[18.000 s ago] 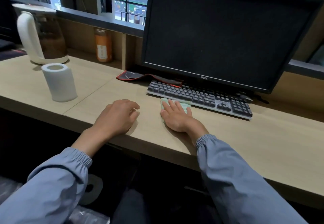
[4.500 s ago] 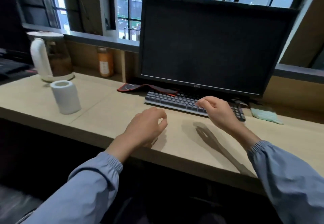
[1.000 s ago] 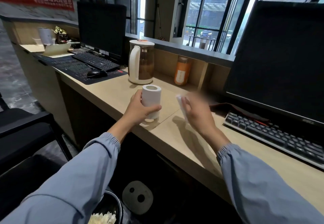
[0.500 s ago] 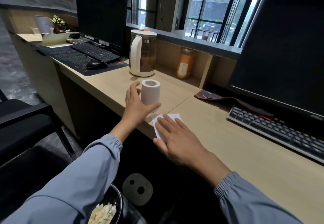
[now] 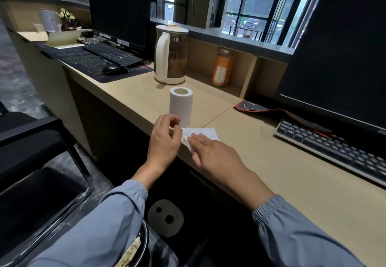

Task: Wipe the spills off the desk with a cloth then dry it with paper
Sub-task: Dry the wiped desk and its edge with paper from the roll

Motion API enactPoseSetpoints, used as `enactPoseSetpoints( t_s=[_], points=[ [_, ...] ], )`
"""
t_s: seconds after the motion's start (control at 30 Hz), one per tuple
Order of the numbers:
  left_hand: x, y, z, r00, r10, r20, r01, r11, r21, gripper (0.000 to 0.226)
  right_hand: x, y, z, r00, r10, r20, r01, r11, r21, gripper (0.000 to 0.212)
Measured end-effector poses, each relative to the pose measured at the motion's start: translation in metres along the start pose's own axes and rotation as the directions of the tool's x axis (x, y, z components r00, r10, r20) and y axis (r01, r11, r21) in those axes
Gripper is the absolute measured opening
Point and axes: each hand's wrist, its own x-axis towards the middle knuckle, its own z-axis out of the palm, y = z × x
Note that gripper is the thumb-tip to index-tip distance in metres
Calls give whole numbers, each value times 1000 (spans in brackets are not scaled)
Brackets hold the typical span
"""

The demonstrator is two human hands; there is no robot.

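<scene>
A white sheet of paper (image 5: pixel 205 133) lies flat on the light wooden desk (image 5: pixel 271 162) near its front edge. My right hand (image 5: pixel 211 151) rests on it with straight fingers pressing its near part. My left hand (image 5: pixel 165 139) hovers just left of the sheet with fingers loosely curled, holding nothing. The white paper roll (image 5: pixel 181 106) stands upright right behind both hands, apart from them. The cloth is out of view.
A kettle (image 5: pixel 170 54) and an orange bottle (image 5: pixel 222 69) stand behind the roll. A keyboard (image 5: pixel 334 147) and monitor (image 5: pixel 342 53) sit at the right, another keyboard (image 5: pixel 113 53) and mouse (image 5: pixel 114 69) at the far left. A chair (image 5: pixel 31 162) and bin (image 5: pixel 133 246) are below.
My left hand has let go of the paper roll and drawn back toward the sheet. My right hand stays pressed on the paper.
</scene>
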Motion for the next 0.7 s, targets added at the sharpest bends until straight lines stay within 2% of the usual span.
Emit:
enactPoseSetpoints(
  t_s=[0.17, 0.3, 0.4, 0.47, 0.57, 0.7],
  points=[
    [4, 2, 6, 1000, 7, 8, -7, 1000, -14, 16, -2, 0, 9, 998, -62, 34, 61, 998, 8, 46],
    [11, 12, 11, 999, 17, 52, -16, 1000, -23, 14, 4, 17, 1, 996, 33, 85, -37, 999, 40, 44],
    [19, 19, 15, 996, 18, 88, -15, 999, -37, 17, -2, 15, -3, 985, -79, 154, 68, 995, 71, 48],
    [25, 24, 17, 991, 6, 136, 0, 999, -44, 17, 1, 29, -9, 973, -103, 206, 85, 992, 97, 53],
    [29, 32, 22, 972, -18, 236, 46, 992, -114, 20, 7, 50, -19, 962, -7, 275, -21, 995, 102, 56],
    [43, 36, 31, 916, -35, 400, 104, 983, -152, 29, 3, 53, -21, 922, -174, 346, 118, 977, 178, 54]
  ],
)
